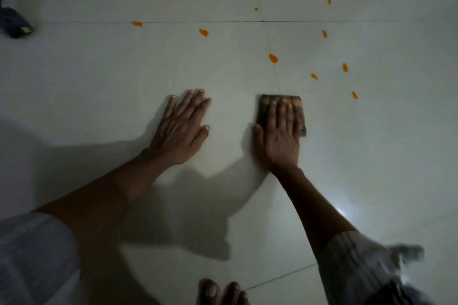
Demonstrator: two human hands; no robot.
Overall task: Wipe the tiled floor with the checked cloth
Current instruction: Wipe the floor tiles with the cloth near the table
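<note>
While the orange bits (273,58) lie scattered over the tiled floor (99,77) ahead of the hands, the wiping looks barely begun in the head view: more than a dozen specks spread from just past the fingertips up to the far edge, across the grout lines, and none appears gathered. The checked cloth (280,100), folded into a small pad, sits on the tile near the middle of the frame, just right of a grout line, well short of most specks. The right hand (278,136) presses flat on it, fingers straight and together, so its grip is wide, palm down, arm reaching forward. The left hand (182,126) is flat on bare tile beside it, fingers spread, holding nothing, seemingly as a brace. Toes (220,291) show at the bottom edge; a dark object (14,23) lies far left.
</note>
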